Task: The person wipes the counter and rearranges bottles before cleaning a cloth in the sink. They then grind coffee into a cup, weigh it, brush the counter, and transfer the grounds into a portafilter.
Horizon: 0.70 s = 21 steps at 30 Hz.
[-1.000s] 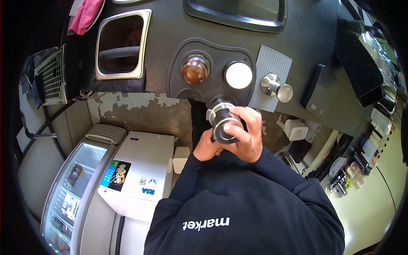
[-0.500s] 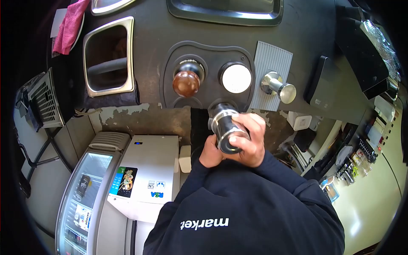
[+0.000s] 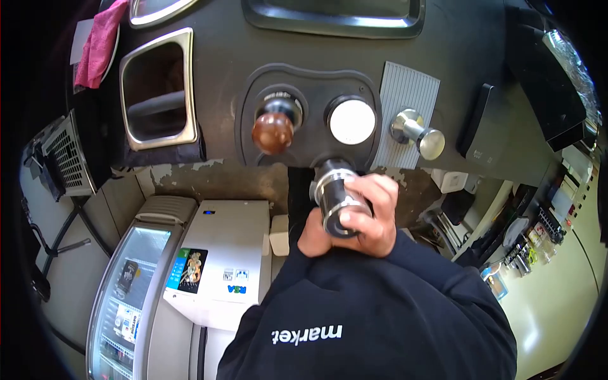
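Note:
My right hand [image 3: 373, 212] is wrapped round a black and silver cylinder [image 3: 339, 196], tilted at the counter's front edge, with the thumb across its near end. Close against its lower left is my left hand [image 3: 313, 234], which looks curled; its fingers and whatever they hold are hidden. Just beyond, a black mat [image 3: 310, 82] carries a tool with a round brown wooden knob [image 3: 273, 133] and a round white-topped piece [image 3: 352, 120]. A metal tamper-like tool [image 3: 418, 134] stands on a grey ribbed mat [image 3: 392, 152] to the right.
A metal-rimmed bin [image 3: 191, 82] is set at the left of the dark counter [image 3: 218, 95], near a pink cloth [image 3: 98, 47]. A black tray [image 3: 335, 28] lies at the back. Right of the mats sits a flat black device [image 3: 478, 126]. Below left are a white appliance [image 3: 221, 228] and a glass-door fridge [image 3: 130, 285].
The cylinder and both hands sit slightly lower in the view, while my hold looks the same. The counter items have shifted a little in the view too.

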Each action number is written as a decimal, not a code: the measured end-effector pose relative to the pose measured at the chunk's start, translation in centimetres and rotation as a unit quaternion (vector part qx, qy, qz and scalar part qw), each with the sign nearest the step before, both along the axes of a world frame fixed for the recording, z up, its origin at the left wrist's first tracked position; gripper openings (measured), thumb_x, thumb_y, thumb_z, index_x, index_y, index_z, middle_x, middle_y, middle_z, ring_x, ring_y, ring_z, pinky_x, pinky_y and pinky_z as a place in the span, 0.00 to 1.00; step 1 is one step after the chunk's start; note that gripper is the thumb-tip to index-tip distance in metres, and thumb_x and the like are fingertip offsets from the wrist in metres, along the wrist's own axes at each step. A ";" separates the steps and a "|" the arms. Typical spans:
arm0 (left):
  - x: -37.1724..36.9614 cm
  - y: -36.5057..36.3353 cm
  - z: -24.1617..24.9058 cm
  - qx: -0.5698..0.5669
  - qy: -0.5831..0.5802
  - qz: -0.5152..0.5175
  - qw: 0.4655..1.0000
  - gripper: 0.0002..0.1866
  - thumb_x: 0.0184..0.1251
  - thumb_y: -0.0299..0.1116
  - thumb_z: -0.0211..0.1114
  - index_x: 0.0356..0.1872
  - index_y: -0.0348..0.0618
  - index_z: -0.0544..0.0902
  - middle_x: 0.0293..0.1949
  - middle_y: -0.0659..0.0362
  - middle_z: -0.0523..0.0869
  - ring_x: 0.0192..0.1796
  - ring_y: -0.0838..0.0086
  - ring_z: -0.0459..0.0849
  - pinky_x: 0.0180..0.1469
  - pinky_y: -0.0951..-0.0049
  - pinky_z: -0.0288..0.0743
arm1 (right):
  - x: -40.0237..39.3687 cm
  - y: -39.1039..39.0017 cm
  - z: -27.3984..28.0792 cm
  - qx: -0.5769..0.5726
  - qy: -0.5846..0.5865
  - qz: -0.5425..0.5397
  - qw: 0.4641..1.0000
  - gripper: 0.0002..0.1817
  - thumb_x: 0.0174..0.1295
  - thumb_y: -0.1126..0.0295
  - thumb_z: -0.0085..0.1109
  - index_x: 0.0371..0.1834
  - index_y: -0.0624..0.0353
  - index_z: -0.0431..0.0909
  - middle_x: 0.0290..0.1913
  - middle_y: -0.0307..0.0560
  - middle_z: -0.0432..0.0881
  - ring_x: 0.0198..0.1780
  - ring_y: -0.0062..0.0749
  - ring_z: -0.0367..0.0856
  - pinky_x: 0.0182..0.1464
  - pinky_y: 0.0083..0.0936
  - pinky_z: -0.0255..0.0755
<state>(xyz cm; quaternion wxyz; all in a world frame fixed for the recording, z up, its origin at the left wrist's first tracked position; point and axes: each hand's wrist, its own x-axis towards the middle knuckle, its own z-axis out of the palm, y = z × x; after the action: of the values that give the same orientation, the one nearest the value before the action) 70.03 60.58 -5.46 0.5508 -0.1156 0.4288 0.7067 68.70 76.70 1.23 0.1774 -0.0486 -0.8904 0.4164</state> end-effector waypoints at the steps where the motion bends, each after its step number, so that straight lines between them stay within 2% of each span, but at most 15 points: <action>1: -1.1 0.7 1.1 0.077 -0.186 0.087 0.976 0.19 0.71 0.29 0.66 0.61 0.39 0.80 0.56 0.61 0.84 0.58 0.73 0.83 0.60 0.71 0.77 | -0.3 0.1 -0.1 0.012 0.038 0.000 0.999 0.33 0.45 0.62 0.81 0.55 0.36 0.73 0.58 0.49 0.79 0.51 0.48 0.77 0.48 0.40 0.71; 2: -2.3 1.4 2.2 0.126 -0.368 0.175 0.905 0.18 0.70 0.28 0.67 0.60 0.39 0.81 0.55 0.61 0.85 0.57 0.73 0.84 0.59 0.72 0.78 | -0.1 -0.3 0.3 0.017 0.064 -0.002 0.998 0.33 0.45 0.62 0.81 0.55 0.35 0.73 0.58 0.49 0.79 0.51 0.48 0.77 0.49 0.41 0.70; 3: -0.9 0.8 1.5 0.029 -0.178 0.101 0.978 0.18 0.70 0.28 0.67 0.59 0.40 0.81 0.54 0.61 0.86 0.56 0.72 0.85 0.58 0.71 0.79 | -0.4 -0.1 0.5 0.016 0.057 0.010 0.998 0.33 0.44 0.63 0.81 0.55 0.33 0.74 0.58 0.48 0.80 0.51 0.46 0.77 0.50 0.40 0.69; 4: -0.5 0.3 0.0 0.013 -0.065 0.041 0.997 0.17 0.69 0.27 0.68 0.58 0.41 0.82 0.52 0.60 0.87 0.55 0.72 0.86 0.57 0.70 0.79 | -0.4 0.0 0.6 0.029 -0.055 0.001 0.998 0.33 0.44 0.64 0.80 0.54 0.33 0.75 0.57 0.47 0.80 0.52 0.44 0.77 0.52 0.40 0.68; 6: -0.7 -0.3 -2.2 -0.049 0.172 -0.066 0.982 0.16 0.68 0.26 0.68 0.56 0.44 0.84 0.50 0.59 0.89 0.53 0.70 0.87 0.54 0.69 0.81 | -0.5 -0.5 -1.5 0.021 0.044 -0.020 0.999 0.32 0.44 0.64 0.79 0.55 0.35 0.75 0.59 0.47 0.80 0.53 0.45 0.77 0.53 0.41 0.67; 9: -0.3 -0.2 -2.7 -0.034 0.245 -0.061 0.967 0.13 0.70 0.26 0.66 0.53 0.42 0.85 0.45 0.59 0.89 0.48 0.72 0.87 0.49 0.70 0.81 | -0.2 -0.6 -1.2 0.012 0.034 -0.023 0.999 0.33 0.44 0.63 0.79 0.56 0.37 0.75 0.61 0.47 0.80 0.54 0.46 0.78 0.53 0.42 0.67; 11: -0.7 -0.2 -2.8 -0.023 0.241 -0.063 0.968 0.09 0.72 0.27 0.65 0.50 0.42 0.85 0.35 0.61 0.87 0.35 0.77 0.85 0.36 0.74 0.77 | 0.0 0.0 -1.0 0.024 0.030 -0.006 0.999 0.33 0.44 0.63 0.80 0.56 0.37 0.75 0.62 0.47 0.80 0.55 0.47 0.78 0.54 0.42 0.67; 14: -2.3 0.3 -0.1 0.004 0.075 -0.044 0.996 0.05 0.74 0.30 0.64 0.44 0.41 0.84 0.20 0.67 0.78 0.19 0.85 0.73 0.20 0.80 0.61 | -0.1 0.8 -0.4 0.044 -0.001 0.026 0.999 0.35 0.43 0.62 0.80 0.58 0.41 0.74 0.63 0.48 0.79 0.57 0.48 0.77 0.56 0.44 0.67; 15: -2.7 0.9 1.1 -0.022 0.088 0.003 0.996 0.08 0.73 0.35 0.67 0.41 0.41 0.83 0.20 0.67 0.77 0.20 0.84 0.75 0.21 0.79 0.63 | -0.2 0.3 -0.3 0.030 0.005 0.016 0.999 0.36 0.43 0.63 0.80 0.59 0.41 0.74 0.63 0.48 0.79 0.57 0.48 0.77 0.57 0.45 0.66; 16: -2.6 1.0 1.0 -0.021 0.090 0.002 0.996 0.08 0.73 0.35 0.67 0.41 0.41 0.83 0.20 0.67 0.77 0.20 0.84 0.75 0.21 0.79 0.63 | -0.4 -0.1 -0.4 0.016 0.013 0.006 1.000 0.37 0.43 0.63 0.80 0.60 0.42 0.74 0.63 0.48 0.79 0.57 0.49 0.77 0.57 0.45 0.66; 19: -2.5 0.7 0.4 0.015 0.051 -0.018 0.998 0.18 0.73 0.48 0.70 0.37 0.41 0.82 0.19 0.66 0.77 0.19 0.83 0.74 0.21 0.79 0.63 | -0.1 0.9 -0.4 0.036 0.009 0.022 0.999 0.37 0.43 0.66 0.79 0.60 0.42 0.74 0.64 0.48 0.79 0.58 0.48 0.77 0.58 0.45 0.66; 21: -2.3 0.7 0.5 0.013 0.006 0.001 1.000 0.19 0.75 0.48 0.69 0.33 0.41 0.79 0.18 0.66 0.74 0.18 0.83 0.72 0.21 0.79 0.62 | -0.4 0.7 -0.4 0.042 0.008 0.022 0.999 0.36 0.44 0.66 0.79 0.60 0.43 0.74 0.65 0.49 0.79 0.58 0.48 0.77 0.58 0.45 0.66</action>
<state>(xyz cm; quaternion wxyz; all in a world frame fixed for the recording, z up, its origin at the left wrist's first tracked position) 67.77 61.32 -4.92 0.5487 -0.1047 0.4229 0.7135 68.31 77.42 0.79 0.1769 -0.0184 -0.9067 0.3824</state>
